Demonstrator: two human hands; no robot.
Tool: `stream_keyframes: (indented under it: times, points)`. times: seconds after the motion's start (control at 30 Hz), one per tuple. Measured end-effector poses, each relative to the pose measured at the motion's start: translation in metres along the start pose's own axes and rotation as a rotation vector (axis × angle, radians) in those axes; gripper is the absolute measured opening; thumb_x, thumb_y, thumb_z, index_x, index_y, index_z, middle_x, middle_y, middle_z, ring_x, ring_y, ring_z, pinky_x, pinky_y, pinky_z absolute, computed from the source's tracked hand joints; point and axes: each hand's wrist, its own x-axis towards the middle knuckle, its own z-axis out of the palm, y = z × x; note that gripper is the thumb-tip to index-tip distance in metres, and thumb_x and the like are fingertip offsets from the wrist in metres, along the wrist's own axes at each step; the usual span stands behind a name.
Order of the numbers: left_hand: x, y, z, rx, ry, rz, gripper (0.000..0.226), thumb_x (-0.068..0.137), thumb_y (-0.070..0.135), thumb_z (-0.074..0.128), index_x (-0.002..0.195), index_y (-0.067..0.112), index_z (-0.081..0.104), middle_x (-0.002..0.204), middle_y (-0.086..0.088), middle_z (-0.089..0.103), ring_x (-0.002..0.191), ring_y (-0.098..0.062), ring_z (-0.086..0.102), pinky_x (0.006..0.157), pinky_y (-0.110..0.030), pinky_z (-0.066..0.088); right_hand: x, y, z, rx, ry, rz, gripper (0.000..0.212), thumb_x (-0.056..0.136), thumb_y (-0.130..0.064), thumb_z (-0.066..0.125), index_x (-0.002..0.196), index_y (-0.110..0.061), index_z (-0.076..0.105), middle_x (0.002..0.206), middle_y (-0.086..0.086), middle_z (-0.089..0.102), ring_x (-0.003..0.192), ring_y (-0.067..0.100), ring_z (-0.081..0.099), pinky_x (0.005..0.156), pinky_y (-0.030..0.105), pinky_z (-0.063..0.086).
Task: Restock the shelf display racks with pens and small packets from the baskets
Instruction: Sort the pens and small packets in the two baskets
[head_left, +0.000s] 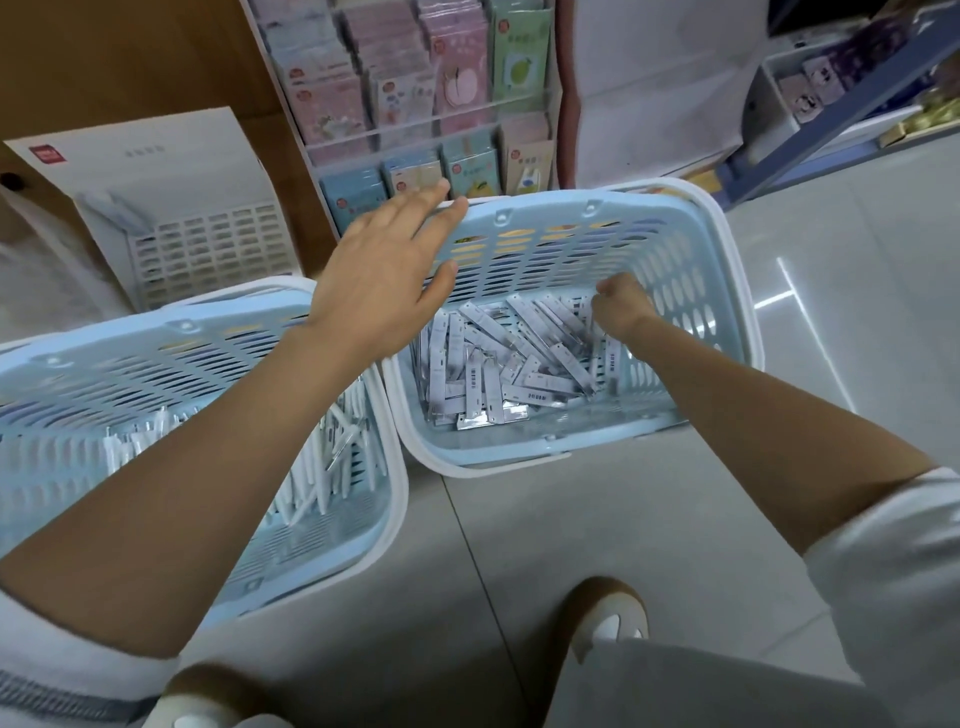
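Two light-blue baskets stand on the floor. The right basket (696, 249) holds a heap of small silvery packets (498, 364). My right hand (621, 304) reaches down inside it, fingers curled among the packets at the far right of the heap. My left hand (384, 270) hovers flat with straight fingers over this basket's far left corner, fingertips near the rim. The left basket (374, 519) holds several white pens (332, 457), partly hidden under my left forearm.
A clear display rack (431, 135) with pastel packets stands against the wooden shelf behind the baskets. A white pen rack (208, 254) with a grid of slots sits to the left. Blue shelving (831, 119) stands at the far right. Grey floor tiles and my shoes lie below.
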Motion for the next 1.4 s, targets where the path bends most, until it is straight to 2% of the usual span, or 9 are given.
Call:
stream_keyframes:
  times: [0.13,0.27,0.37,0.5,0.63,0.73,0.87,0.97,1.4]
  points:
    - [0.007,0.008,-0.001,-0.024,0.02,-0.02,0.051,0.097,0.032,0.036,0.143,0.011,0.041,0.15,-0.01,0.041,0.135,-0.032,0.039,0.108,-0.047,0.032,-0.004,0.004,0.009,-0.082,-0.138,0.035,0.039,0.095,-0.005,0.043,0.133,-0.001,0.046,0.132,0.021,0.049,0.119,0.037,0.051,0.1,0.042,0.044]
    - [0.012,0.012,-0.001,-0.051,0.025,-0.022,0.053,0.095,0.035,0.032,0.138,0.008,0.044,0.143,-0.01,0.048,0.132,-0.03,0.043,0.105,-0.046,0.033,0.001,0.004,0.011,0.065,-0.138,0.026,0.034,0.092,0.005,0.038,0.111,-0.013,0.059,0.115,0.011,0.052,0.098,0.029,0.06,0.091,0.041,0.053]
    - [0.011,0.01,0.003,-0.062,0.05,-0.013,0.048,0.098,0.031,0.036,0.14,0.01,0.043,0.146,-0.008,0.045,0.133,-0.028,0.041,0.106,-0.046,0.033,0.004,0.008,0.01,0.063,-0.163,0.026,0.034,0.092,0.005,0.042,0.115,-0.007,0.064,0.09,0.004,0.059,0.078,0.017,0.054,0.087,0.032,0.049]
    - [0.012,0.01,0.003,-0.076,0.049,-0.028,0.046,0.099,0.032,0.035,0.139,0.011,0.043,0.144,-0.007,0.047,0.132,-0.027,0.042,0.104,-0.048,0.035,0.0,0.004,0.008,0.095,-0.19,0.022,0.03,0.091,-0.012,0.055,0.118,-0.003,0.063,0.121,0.017,0.062,0.092,0.021,0.055,0.096,0.038,0.046]
    - [0.011,0.009,0.003,-0.078,0.049,-0.03,0.044,0.1,0.031,0.037,0.139,0.011,0.043,0.144,-0.007,0.047,0.132,-0.027,0.042,0.104,-0.047,0.036,0.0,0.003,0.01,0.174,-0.154,0.054,0.027,0.093,-0.008,0.052,0.114,0.003,0.065,0.126,0.02,0.06,0.116,0.032,0.057,0.1,0.043,0.047]
    - [0.011,0.009,0.003,-0.077,0.048,-0.03,0.045,0.1,0.03,0.037,0.14,0.011,0.043,0.145,-0.007,0.046,0.133,-0.026,0.041,0.105,-0.047,0.035,0.002,0.005,0.014,0.205,-0.191,0.01,0.025,0.093,-0.002,0.051,0.112,-0.002,0.067,0.125,0.011,0.061,0.107,0.025,0.06,0.096,0.034,0.049]
    - [0.011,0.009,0.003,-0.074,0.044,-0.033,0.045,0.1,0.03,0.037,0.14,0.012,0.043,0.145,-0.006,0.046,0.133,-0.026,0.041,0.105,-0.046,0.036,0.0,0.005,0.013,0.245,-0.208,-0.048,0.025,0.086,0.004,0.061,0.109,-0.006,0.067,0.087,-0.001,0.058,0.068,0.008,0.048,0.064,0.014,0.043]
    - [0.012,0.01,0.003,-0.071,0.046,-0.029,0.044,0.1,0.03,0.037,0.139,0.011,0.043,0.144,-0.006,0.047,0.132,-0.026,0.042,0.105,-0.046,0.036,0.002,0.01,0.013,0.273,-0.215,-0.064,0.022,0.084,0.008,0.062,0.091,-0.012,0.068,0.072,0.001,0.05,0.069,0.02,0.049,0.071,0.029,0.048]
    - [-0.016,-0.017,-0.022,-0.114,-0.066,0.034,0.057,0.098,0.036,0.033,0.148,0.011,0.034,0.154,-0.011,0.035,0.137,-0.032,0.038,0.109,-0.048,0.035,-0.089,-0.046,-0.035,0.609,-0.074,-0.602,0.018,0.091,0.004,0.052,0.089,-0.014,0.058,0.084,0.0,0.054,0.065,0.013,0.061,0.064,0.028,0.052]
